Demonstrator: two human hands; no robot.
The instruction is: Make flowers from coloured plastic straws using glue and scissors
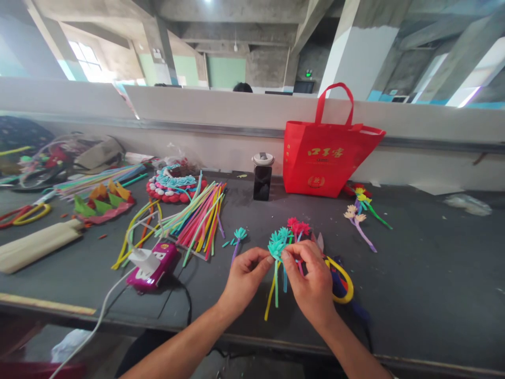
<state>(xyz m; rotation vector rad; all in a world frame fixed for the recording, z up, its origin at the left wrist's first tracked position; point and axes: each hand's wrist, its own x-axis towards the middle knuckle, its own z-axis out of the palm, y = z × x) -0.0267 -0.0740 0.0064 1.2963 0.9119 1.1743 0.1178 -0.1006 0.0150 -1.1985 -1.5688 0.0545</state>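
A turquoise pipe-cleaner flower (278, 242) is held above the table's front part, between both hands. My left hand (246, 273) pinches its lower left side between thumb and forefinger. At its lower right, my right hand (311, 279) pinches it with fingers closed. Green, blue and yellow stems hang below; which stem belongs to which flower I cannot tell. Just behind lies a red pipe-cleaner flower (299, 226), partly hidden by my right hand. Yellow-handled scissors (347, 281) lie beside that hand, their blades mostly hidden. A small turquoise flower (239, 235) on a purple stem lies beyond my left hand.
Loose pipe cleaners (201, 216) fan out at left, near a purple power strip (153, 268) with a white plug and cables. A phone (262, 182) stands at the back, beside a red bag (327, 158). Finished-looking flowers (357, 216) lie at right.
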